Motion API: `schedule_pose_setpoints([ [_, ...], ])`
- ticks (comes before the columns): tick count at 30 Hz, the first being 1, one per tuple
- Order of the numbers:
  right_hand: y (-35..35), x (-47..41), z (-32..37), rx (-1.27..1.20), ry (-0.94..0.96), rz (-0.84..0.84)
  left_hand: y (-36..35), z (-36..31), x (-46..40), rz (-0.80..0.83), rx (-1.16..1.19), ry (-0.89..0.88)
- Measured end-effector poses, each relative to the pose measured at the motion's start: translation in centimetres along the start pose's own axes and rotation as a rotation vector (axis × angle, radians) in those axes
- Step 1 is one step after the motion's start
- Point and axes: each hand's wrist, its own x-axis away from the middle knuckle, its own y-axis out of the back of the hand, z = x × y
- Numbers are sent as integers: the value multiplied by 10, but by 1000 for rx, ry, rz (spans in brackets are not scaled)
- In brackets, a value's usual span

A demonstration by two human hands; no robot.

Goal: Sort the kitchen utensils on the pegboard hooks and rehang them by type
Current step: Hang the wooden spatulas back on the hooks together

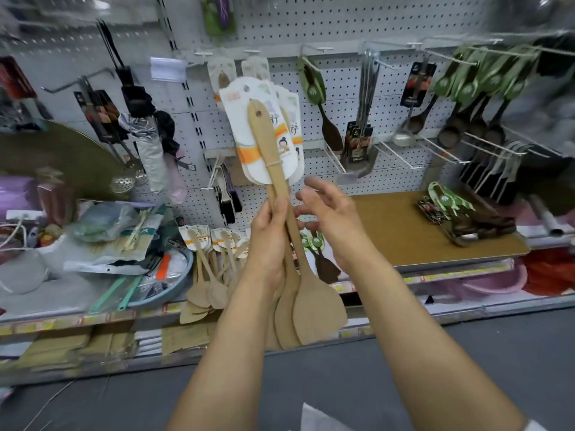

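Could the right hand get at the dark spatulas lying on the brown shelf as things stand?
Probably yes. The right hand is open and holds nothing, and the dark spatulas lie uncovered on the brown shelf to its right, with bare shelf between. The left hand holds the wooden spatulas.

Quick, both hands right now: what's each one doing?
Left hand: grips the bundle of wooden spatulas by the handles.
Right hand: open, fingers spread beside the handles, holding nothing.
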Motion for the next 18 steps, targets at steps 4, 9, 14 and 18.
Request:
schedule_pose_setpoints([
  [4,14,-2,7,-7,10,18,-15,7,8,-16,-71,-49],
  [9,22,-5,7,-67,-41,-49,-25,14,11,0,-116,-59],
  [14,25,-12,6,-131,-77,-53,-36,22,10,-52,-171,-35],
  [18,28,-15,-3,-152,-80,-53,-43,26,12,-123,-255,-78],
])
